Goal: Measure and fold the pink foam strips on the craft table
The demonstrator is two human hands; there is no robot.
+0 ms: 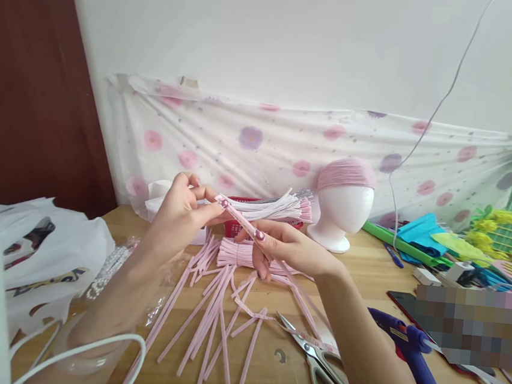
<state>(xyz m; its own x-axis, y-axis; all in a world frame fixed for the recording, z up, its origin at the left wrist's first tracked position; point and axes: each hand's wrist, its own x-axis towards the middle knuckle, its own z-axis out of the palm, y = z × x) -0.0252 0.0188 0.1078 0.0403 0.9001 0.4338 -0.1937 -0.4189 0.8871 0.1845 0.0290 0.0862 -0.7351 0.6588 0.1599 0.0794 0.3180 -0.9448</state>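
Note:
My left hand [186,206] pinches one end of a pink strip [240,219], held up above the table. My right hand [284,246] grips the same strip farther along, between thumb and fingers. Below and behind the hands lies a bundle of pink strips [236,254], with many loose pink strips [207,326] fanned out toward me. A pink measuring tape [255,314] curls over the table under my right hand. Open-bladed scissors [313,349] rest beside my right forearm. A red basket [233,229] behind the hands carries white and pink strips.
A white foam head [343,209] with a pink wrap stands at the back. On the right are a blue glue gun [416,358], a dark phone [401,302] and coloured sheets [424,232]. White plastic bags [65,246] and a white cable [137,340] are at the left.

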